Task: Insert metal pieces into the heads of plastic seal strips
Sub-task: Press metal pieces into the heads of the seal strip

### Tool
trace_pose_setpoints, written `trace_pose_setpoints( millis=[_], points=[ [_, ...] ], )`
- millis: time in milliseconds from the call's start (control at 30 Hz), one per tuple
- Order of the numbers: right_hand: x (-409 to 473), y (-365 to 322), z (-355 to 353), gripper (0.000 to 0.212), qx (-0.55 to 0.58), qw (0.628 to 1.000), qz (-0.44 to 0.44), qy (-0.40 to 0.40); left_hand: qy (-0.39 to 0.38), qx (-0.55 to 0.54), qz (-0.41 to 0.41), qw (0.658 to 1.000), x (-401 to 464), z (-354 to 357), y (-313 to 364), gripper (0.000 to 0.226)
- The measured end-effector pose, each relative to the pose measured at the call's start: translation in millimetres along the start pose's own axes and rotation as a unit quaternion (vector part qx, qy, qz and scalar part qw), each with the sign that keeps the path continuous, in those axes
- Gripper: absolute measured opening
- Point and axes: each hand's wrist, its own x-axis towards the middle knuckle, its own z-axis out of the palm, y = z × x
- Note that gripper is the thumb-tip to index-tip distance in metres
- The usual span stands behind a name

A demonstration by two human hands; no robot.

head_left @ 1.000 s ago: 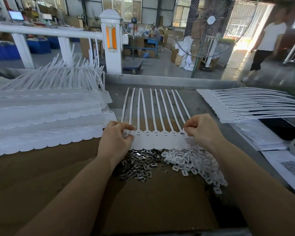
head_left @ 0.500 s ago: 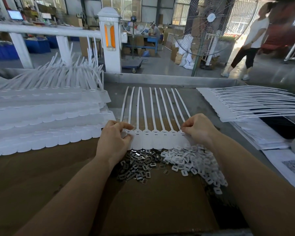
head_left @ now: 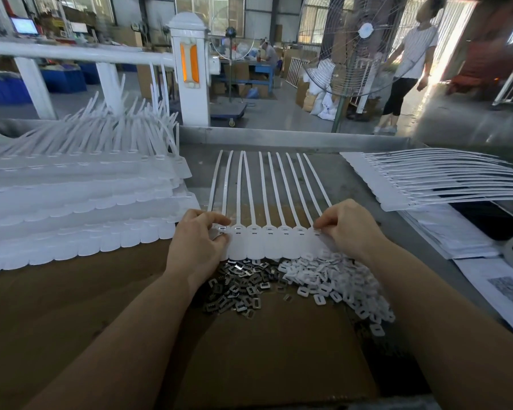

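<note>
Hardly shifted since earlier; left hand (head_left: 197,241) and right hand (head_left: 348,229) still pinching ends of the seal strips (head_left: 271,232), probably steadying heads above metal pieces (head_left: 237,288).

text: none legible | printed sheet (head_left: 507,287): blurred grey patch | monitor (head_left: 24,25): unreadable

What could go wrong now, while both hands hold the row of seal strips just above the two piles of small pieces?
1. The metal pieces and white plastic pieces touch in the middle, so the two kinds may get mixed.
2. The left hand and right hand pinch only the ends of the strip row; its middle could shift.
3. The forearms lie close to the piles and might scatter pieces over the cardboard.
</note>
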Motion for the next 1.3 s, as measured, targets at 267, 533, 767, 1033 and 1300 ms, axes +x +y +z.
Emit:
trace_pose_setpoints(
  millis=[267,533,767,1033,1300],
  points=[
    [-10,2,-6,0.039,-0.016,0.999,-0.016,-0.027,0.003,0.008,0.002,1.000,0,1,0,0.017],
    [-14,0,-9,0.045,-0.006,0.999,-0.019,-0.028,0.006,0.014,0.003,1.000,0,3,0,0.016],
    [-9,6,-7,0.049,0.052,0.998,-0.002,-0.022,0.005,0.024,0.002,1.000,2,3,-2,0.017],
    [-12,0,-4,0.052,0.006,1.000,-0.007,-0.025,0.010,0.024,0.003,1.000,1,2,-4,0.015],
    [-16,-2,-6,0.043,0.004,0.998,-0.013,-0.055,0.007,0.020,0.005,1.000,0,2,-2,0.015]
  ],
)
